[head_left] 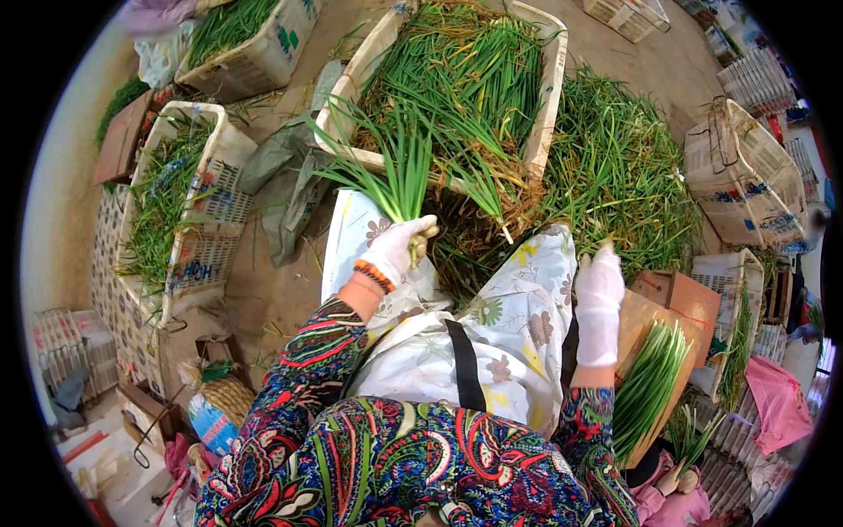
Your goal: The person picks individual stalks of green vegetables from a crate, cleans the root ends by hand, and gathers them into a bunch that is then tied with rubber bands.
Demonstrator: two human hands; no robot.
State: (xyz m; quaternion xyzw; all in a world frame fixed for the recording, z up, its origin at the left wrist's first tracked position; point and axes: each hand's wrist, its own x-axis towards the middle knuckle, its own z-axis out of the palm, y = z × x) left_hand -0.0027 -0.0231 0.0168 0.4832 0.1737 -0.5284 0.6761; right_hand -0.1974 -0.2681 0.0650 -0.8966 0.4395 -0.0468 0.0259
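We hold a long-leaved green bunch (pixel 405 183) low, white-gloved left hand (pixel 402 249) closed, likely keeping leaves clear; white-gloved right hand (pixel 600 297), can't tell grip.

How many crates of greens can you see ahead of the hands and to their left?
3: the large crate straight ahead, the far-left crate at upper left, and the near-left crate below it. Others may be hidden.
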